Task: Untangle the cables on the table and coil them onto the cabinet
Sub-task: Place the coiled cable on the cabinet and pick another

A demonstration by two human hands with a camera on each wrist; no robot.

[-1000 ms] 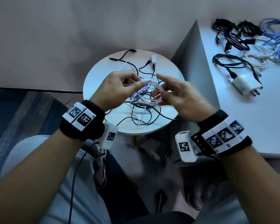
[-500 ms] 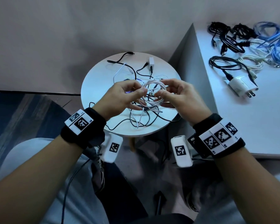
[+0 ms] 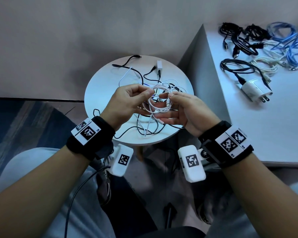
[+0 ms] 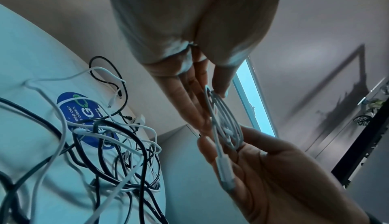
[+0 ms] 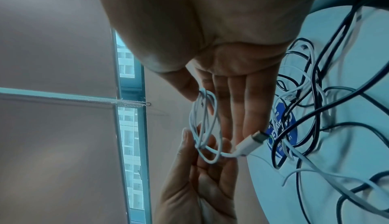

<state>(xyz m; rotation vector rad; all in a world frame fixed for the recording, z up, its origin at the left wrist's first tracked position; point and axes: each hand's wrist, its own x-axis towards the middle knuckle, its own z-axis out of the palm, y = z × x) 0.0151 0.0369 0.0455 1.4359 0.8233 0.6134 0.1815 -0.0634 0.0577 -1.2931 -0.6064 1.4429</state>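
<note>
Above the round table (image 3: pixel 100 93), both hands hold one small coil of white cable (image 3: pixel 159 102). The left hand (image 3: pixel 127 102) pinches the coil's loops between thumb and fingers; the right hand (image 3: pixel 184 109) pinches its other side, lower fingers stretched out. Tangled black and white cables (image 3: pixel 144 127) lie on the table below. Coiled cables (image 3: pixel 244 43) rest on the cabinet (image 3: pixel 265 131) to the right.

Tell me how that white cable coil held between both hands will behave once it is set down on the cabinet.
The white cable coil is thin and its loops sag unevenly, so it is probably floppy and light. Nothing ties the loops; only the left hand and right hand pinch them together, so they may spring apart when released. Its connector end hangs free and could drag a loop loose.
</note>
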